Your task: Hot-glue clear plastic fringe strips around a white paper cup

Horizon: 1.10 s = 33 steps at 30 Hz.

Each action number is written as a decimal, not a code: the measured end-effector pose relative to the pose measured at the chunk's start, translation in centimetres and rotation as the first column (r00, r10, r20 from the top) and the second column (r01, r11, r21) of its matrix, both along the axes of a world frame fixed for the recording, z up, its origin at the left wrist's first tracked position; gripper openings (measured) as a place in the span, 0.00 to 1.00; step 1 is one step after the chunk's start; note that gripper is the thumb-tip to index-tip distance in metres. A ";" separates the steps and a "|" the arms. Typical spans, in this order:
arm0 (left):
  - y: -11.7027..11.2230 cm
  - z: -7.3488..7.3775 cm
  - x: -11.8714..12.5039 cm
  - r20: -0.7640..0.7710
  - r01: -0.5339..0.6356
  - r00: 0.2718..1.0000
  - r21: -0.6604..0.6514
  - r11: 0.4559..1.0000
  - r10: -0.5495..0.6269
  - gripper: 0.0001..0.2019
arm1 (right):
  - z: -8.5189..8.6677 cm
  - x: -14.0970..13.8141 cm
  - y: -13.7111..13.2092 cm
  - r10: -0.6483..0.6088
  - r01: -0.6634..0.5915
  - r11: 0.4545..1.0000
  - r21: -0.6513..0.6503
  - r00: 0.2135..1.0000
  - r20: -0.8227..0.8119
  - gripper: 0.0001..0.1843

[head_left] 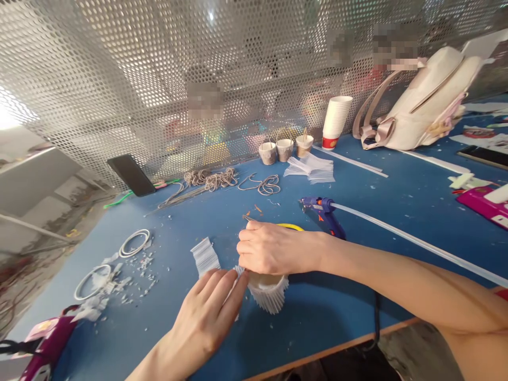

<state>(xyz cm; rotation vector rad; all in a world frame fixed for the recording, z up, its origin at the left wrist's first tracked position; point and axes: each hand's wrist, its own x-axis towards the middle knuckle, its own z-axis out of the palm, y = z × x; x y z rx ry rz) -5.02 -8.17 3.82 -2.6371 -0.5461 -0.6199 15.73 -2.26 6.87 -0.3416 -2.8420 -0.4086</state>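
A small cup [269,296] with a pleated white strip around its side sits on the table beneath my right hand [283,248]. My right hand is closed over the cup's left rim with curled fingers; the fingertips are hidden. My left hand [210,307] lies beside the cup, its fingers pressed together on white pleated material at the cup's left side. The fingertips of both hands meet there. Another stretch of pleated white strip [205,256] shows just beyond my left fingers. A yellow ring [291,226] shows partly behind my right hand.
A blue glue gun [323,209] with a long glue stick [408,238] lies beyond my right forearm. Further back are wrapped cups [284,151], stacked paper cups [336,121], pleated strips [313,168], twine [214,180], a phone [130,174] and a backpack [424,106]. White rings [135,243] and scraps lie left.
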 end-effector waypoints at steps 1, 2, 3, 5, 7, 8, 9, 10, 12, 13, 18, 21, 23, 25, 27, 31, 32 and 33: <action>0.0 -0.1 0.0 0.001 -0.002 1.000 0.006 1.000 0.002 0.14 | 0.0 -0.1 0.0 -0.001 0.001 1.000 0.000 1.000 0.000 0.16; 0.1 -0.1 0.0 0.003 -0.005 1.000 0.013 1.000 0.005 0.14 | 0.1 -0.1 0.0 -0.006 0.006 1.000 -0.005 1.000 -0.003 0.16; 0.1 -0.2 0.0 0.001 -0.009 1.000 0.015 1.000 0.009 0.14 | 0.1 -0.1 0.0 -0.015 0.015 1.000 -0.017 1.000 -0.008 0.15; 0.2 -0.2 0.1 0.002 -0.013 1.000 0.015 1.000 0.013 0.14 | 0.2 -0.1 0.0 -0.043 0.042 0.997 -0.065 0.999 -0.012 0.12; 0.2 -0.2 0.3 0.006 -0.018 1.000 0.017 1.000 0.018 0.14 | 0.4 0.0 0.1 -0.080 0.077 0.985 -0.152 0.997 -0.013 0.08; 0.1 -0.1 0.4 0.007 -0.024 1.000 0.020 1.000 0.024 0.14 | 0.4 0.1 0.1 -0.100 0.094 0.973 -0.210 0.995 -0.016 0.07; 0.1 -0.1 0.4 0.007 -0.031 0.999 0.021 0.999 0.031 0.14 | 0.5 0.3 0.2 -0.118 0.107 0.956 -0.273 0.993 -0.025 0.06; 0.0 -0.1 0.5 0.005 -0.036 0.999 0.021 0.999 0.036 0.14 | 0.5 0.4 0.3 -0.134 0.112 0.933 -0.342 0.990 -0.039 0.07; -0.1 0.0 0.6 -0.001 -0.033 0.999 0.020 0.999 0.033 0.14 | 0.6 0.8 0.4 -0.164 0.107 0.868 -0.484 0.983 -0.077 0.07; -0.1 0.0 0.6 -0.004 -0.028 1.000 0.018 0.999 0.028 0.14 | 0.6 1.0 0.4 -0.180 0.100 0.828 -0.553 0.979 -0.092 0.08; 0.0 0.0 1.1 0.018 -0.028 0.999 -0.020 0.999 0.028 0.13 | 0.7 1.9 0.5 -0.277 0.055 0.659 -0.750 0.945 -0.173 0.09; 0.2 0.1 1.3 0.042 -0.033 0.999 -0.036 0.999 0.034 0.12 | 1.2 2.3 0.2 -0.371 -0.002 0.646 -0.763 0.873 -0.316 0.07; 0.3 0.1 1.3 0.043 -0.040 0.998 -0.045 0.998 0.041 0.12 | 1.4 2.7 -0.4 -0.493 0.004 0.636 -0.771 0.771 -0.403 0.05; 0.3 0.1 1.2 0.042 -0.052 0.998 -0.064 0.997 0.055 0.13 | 1.2 3.1 -1.2 -0.629 0.067 0.625 -0.778 0.635 -0.449 0.05; 0.3 0.1 1.0 0.047 -0.062 0.997 -0.099 0.993 0.067 0.14 | 0.3 3.8 -2.0 -0.710 0.182 0.623 -0.761 0.540 -0.452 0.08; 0.2 0.4 0.6 0.102 -0.083 0.989 -0.190 0.978 0.104 0.16 | -2.8 4.8 -3.4 -0.740 0.500 0.632 -0.592 0.615 -0.270 0.12; 0.1 0.5 0.5 0.113 -0.095 0.986 -0.215 0.972 0.122 0.16 | -3.6 4.9 -3.6 -0.739 0.553 0.628 -0.547 0.645 -0.196 0.11; -0.1 0.6 0.4 0.122 -0.108 0.983 -0.240 0.965 0.140 0.15 | -4.3 5.0 -3.8 -0.735 0.587 0.623 -0.517 0.666 -0.130 0.09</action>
